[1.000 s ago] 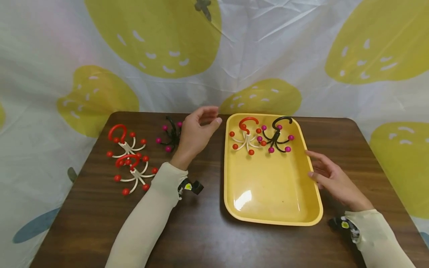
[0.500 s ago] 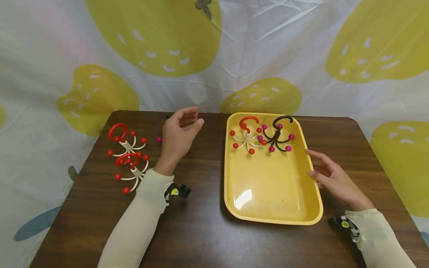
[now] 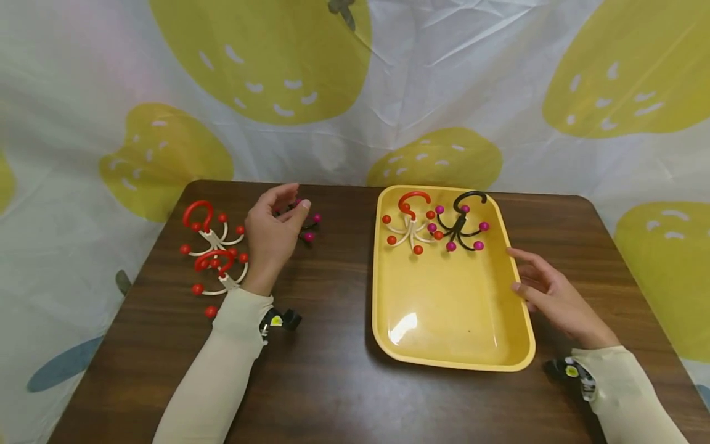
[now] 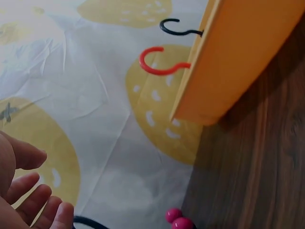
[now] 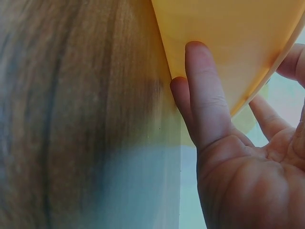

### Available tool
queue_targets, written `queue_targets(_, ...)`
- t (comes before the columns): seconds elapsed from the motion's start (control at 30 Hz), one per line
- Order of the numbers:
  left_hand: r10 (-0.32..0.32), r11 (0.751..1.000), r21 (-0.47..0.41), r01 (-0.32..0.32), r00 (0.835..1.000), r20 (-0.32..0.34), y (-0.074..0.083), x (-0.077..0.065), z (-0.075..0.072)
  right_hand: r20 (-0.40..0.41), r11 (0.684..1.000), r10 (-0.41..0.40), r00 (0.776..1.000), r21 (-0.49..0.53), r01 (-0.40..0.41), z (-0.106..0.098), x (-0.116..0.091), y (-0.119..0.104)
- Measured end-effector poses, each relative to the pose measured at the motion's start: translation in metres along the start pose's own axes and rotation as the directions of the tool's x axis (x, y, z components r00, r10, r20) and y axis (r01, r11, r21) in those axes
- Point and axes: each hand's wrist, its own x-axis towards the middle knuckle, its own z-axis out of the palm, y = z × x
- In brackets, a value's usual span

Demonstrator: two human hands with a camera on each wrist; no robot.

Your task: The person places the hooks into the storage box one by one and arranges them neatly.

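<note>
My left hand hovers over the back left of the table, fingers loosely bent and holding nothing. It partly covers a black multi-arm hook with magenta ball tips; the left wrist view catches a bit of its black curve beside the fingertips. Left of this hand lie two white hooks with red tops and red balls, one farther back and one nearer, the nearer partly hidden by the sleeve. My right hand rests its extended fingers against the outer side of the yellow tray, thumb at the rim.
Inside the tray, at its far end, a white-and-red hook and a black-and-magenta hook lie side by side. All stands on a dark wooden table. A fruit-print cloth hangs behind the back edge.
My left hand has moved left, away from the tray, passing across the black hook so its right-hand balls now show. The right hand stays at the tray's side.
</note>
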Motion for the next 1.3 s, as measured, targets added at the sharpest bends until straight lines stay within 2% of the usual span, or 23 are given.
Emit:
queue_targets(0.13,-0.013,1.000,0.018,0.013,1.000,-0.028,-0.006,0.001,-0.004,0.002,1.000,0.006,1.000,0.012,-0.006,0.001,0.000,0.000)
queue_targets(0.37,-0.108,0.993,0.043,0.112,0.990,-0.091,-0.021,0.004,-0.007,0.005,1.000,0.001,1.000,0.022,-0.001,0.001,0.000,0.000)
queue_targets(0.53,-0.148,0.987,0.041,0.153,0.984,-0.098,-0.033,0.008,-0.004,0.006,1.000,-0.001,1.000,0.027,0.001,0.001,0.000,0.000)
queue_targets(0.77,-0.152,0.987,0.030,0.155,0.984,-0.092,-0.041,0.013,-0.001,0.008,0.999,0.000,1.000,0.034,0.000,0.001,-0.001,0.000)
queue_targets(1.3,-0.141,0.989,0.039,0.145,0.985,-0.096,-0.041,0.016,-0.003,0.011,0.999,0.023,1.000,0.023,-0.023,0.000,-0.001,-0.001)
